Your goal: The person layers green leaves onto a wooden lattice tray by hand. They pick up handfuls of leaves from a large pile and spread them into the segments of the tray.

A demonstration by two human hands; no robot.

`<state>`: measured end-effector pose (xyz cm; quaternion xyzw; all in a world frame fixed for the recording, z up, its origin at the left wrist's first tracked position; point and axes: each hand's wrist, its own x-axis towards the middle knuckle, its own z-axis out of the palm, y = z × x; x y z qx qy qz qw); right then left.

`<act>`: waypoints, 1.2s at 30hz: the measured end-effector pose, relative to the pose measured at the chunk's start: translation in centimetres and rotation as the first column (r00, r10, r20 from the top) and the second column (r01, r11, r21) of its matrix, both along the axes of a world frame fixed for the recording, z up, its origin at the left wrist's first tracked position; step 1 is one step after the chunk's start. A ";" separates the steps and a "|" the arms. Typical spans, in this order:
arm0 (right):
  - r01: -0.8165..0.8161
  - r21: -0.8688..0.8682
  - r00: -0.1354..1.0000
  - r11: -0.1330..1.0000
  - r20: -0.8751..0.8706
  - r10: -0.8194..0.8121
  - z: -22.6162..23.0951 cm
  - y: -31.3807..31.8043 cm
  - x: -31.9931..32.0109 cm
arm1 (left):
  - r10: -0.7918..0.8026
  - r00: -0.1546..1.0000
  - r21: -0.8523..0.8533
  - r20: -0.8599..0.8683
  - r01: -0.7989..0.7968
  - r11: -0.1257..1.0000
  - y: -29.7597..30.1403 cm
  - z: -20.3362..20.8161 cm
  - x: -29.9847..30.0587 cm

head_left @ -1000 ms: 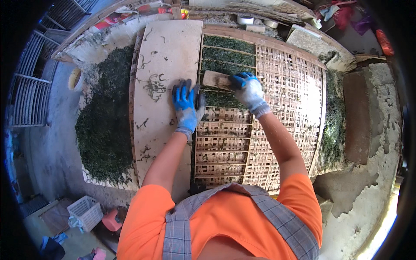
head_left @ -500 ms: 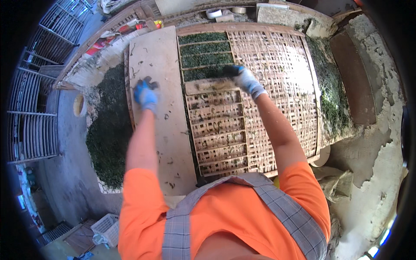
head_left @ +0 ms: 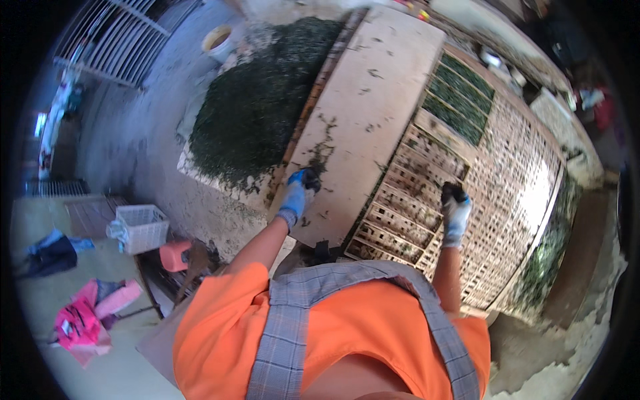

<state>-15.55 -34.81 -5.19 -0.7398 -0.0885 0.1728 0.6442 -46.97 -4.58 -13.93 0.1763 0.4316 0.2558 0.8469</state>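
Note:
My left hand (head_left: 298, 195), in a blue and white glove with black fingertips, is low over the near left part of a long pale board (head_left: 353, 110). Its fingers are curled closed, and a loose trail of dark green leaf shreds (head_left: 323, 155) lies just beyond them. Whatever they may hold is hidden. My right hand (head_left: 456, 212), gloved alike, hovers over the slatted woven bamboo tray (head_left: 507, 180) with fingers curled in; I cannot make out anything inside them. Green leaves fill the tray's far slots (head_left: 460, 90), while a flat wooden strip (head_left: 440, 130) crosses just below them.
A big heap of dark green leaves (head_left: 260, 107) lies left of the board. More leaves (head_left: 550, 250) line the tray's right side. A bucket (head_left: 219, 41), a white basket (head_left: 143, 229), a reddish jug (head_left: 175, 256) and pink cloth (head_left: 83, 323) are farther left.
The view has swung to the left. My left hand has moved down the board toward me, where a trail of shreds now shows. My right hand has left the wooden strip and come nearer.

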 end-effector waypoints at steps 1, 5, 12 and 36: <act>-0.026 0.031 0.994 0.999 0.111 0.022 0.3 2.8 -2.8 | 0.011 1.000 -0.107 0.021 -0.009 0.994 1.2 -0.8 0.4; -0.148 -0.371 0.657 0.917 0.656 0.372 2.5 13.5 -12.8 | -0.175 0.977 0.151 0.121 0.156 0.976 5.7 3.7 1.7; -0.414 -0.767 0.419 0.491 0.318 0.851 0.9 32.3 -30.0 | -0.049 0.998 0.608 -0.047 0.068 0.791 15.5 7.3 -10.7; -0.270 -0.602 0.310 0.751 0.684 0.660 22.2 57.7 -24.5 | 0.373 0.927 0.542 -0.040 -0.294 0.787 24.4 9.0 -30.0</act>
